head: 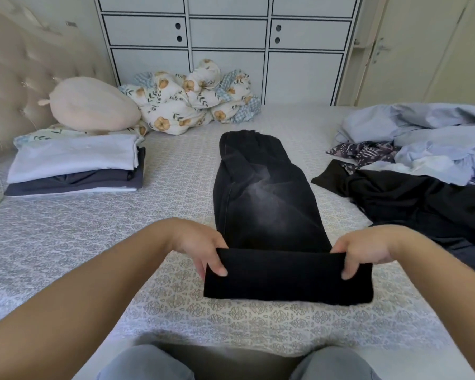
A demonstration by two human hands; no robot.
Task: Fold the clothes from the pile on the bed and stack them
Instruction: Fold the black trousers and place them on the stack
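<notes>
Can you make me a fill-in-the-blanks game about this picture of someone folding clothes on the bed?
1. Both hands, the left hand and the right hand, grip the near end of the ____ jeans.
2. The folded stack lies on the ____ side of the bed.
3. The top piece of that stack is ____ in colour.
4. The unfolded pile lies on the ____ side.

Missing words: black; left; white; right
</notes>
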